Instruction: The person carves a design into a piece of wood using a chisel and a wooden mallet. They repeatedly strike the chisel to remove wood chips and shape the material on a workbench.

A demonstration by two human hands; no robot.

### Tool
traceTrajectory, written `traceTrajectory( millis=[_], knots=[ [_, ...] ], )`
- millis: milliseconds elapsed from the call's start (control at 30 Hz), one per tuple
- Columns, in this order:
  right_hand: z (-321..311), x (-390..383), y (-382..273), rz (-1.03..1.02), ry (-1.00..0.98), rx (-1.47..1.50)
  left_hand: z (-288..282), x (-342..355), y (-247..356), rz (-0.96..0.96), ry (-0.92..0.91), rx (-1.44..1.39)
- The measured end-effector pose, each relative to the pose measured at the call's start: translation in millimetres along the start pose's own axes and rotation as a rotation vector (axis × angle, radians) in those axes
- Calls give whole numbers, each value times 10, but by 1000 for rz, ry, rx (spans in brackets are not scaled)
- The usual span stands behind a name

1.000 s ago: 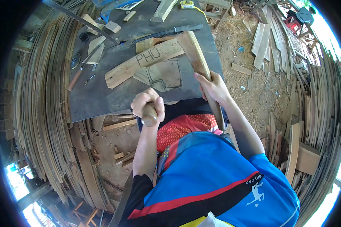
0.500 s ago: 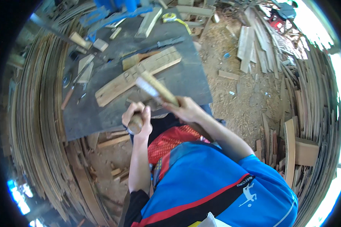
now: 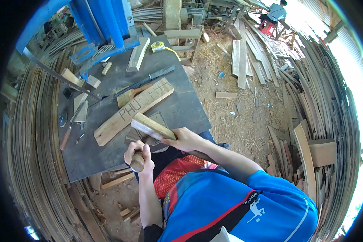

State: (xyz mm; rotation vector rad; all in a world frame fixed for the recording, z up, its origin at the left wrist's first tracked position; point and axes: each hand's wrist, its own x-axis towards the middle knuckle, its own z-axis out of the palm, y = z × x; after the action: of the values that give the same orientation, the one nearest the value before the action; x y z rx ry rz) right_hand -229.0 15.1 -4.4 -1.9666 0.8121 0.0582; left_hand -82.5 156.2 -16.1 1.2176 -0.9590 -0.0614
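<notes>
Left hand (image 3: 139, 155): fingers clenched around a round-ended wooden tool handle (image 3: 137, 162). Right hand (image 3: 186, 140): fingers wrapped around a squared wooden bar (image 3: 154, 126), hence nearer; bar's long axis 10 to 4 o'clock, free end at 12 o'clock from the left hand.

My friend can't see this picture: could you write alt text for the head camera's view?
Left fingers grip a round-ended wooden handle and right fingers a wooden bar, at a dark table bearing a lettered plank. Long boards line both sides.
</notes>
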Motion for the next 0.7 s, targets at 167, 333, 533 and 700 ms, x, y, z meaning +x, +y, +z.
traceTrajectory(
  millis=[167,333,533,700],
  knots=[
    [-3,-9,33,-15,12,-120,1,17,29,-44,-10,4],
    [-34,-84,-111,-4,-10,-309,25,14,49,-16,13,24],
    [87,-166,-124,-56,75,-408,79,46,101,8,34,19],
    [137,-140,-15,-166,151,-419,56,40,129,-51,37,31]
  ],
)
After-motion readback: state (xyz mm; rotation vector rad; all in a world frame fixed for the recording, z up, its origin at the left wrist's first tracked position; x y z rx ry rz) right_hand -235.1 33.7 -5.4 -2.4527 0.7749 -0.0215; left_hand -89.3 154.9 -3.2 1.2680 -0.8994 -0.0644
